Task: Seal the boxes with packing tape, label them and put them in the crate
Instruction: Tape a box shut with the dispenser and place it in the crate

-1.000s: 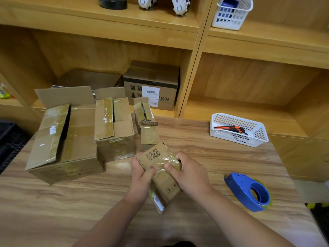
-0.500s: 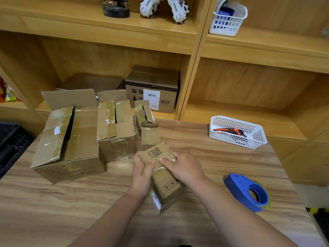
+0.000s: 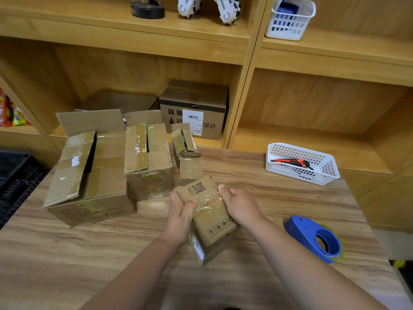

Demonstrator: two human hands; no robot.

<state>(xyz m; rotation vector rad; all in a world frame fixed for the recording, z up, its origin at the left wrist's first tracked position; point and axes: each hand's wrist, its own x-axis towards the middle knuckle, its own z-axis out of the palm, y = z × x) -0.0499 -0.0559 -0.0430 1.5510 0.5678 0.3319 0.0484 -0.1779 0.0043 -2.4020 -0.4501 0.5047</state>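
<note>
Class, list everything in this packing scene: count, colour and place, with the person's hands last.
held box: one, brown, above the table
large open box: one, brown, table left
medium open box: one, brown, right of the large one
narrow open box: one, brown, beyond the held box
labelled box: one, brown, lower shelf
tape dispenser: one, blue, table right
table basket: one, white, table's far right
utility knife: at least one, orange and black, in that basket
shelf basket: one, white, upper shelf
crate: one, black, left of the table
left hand: one, grips the held box's left side
right hand: one, grips its right side
</note>
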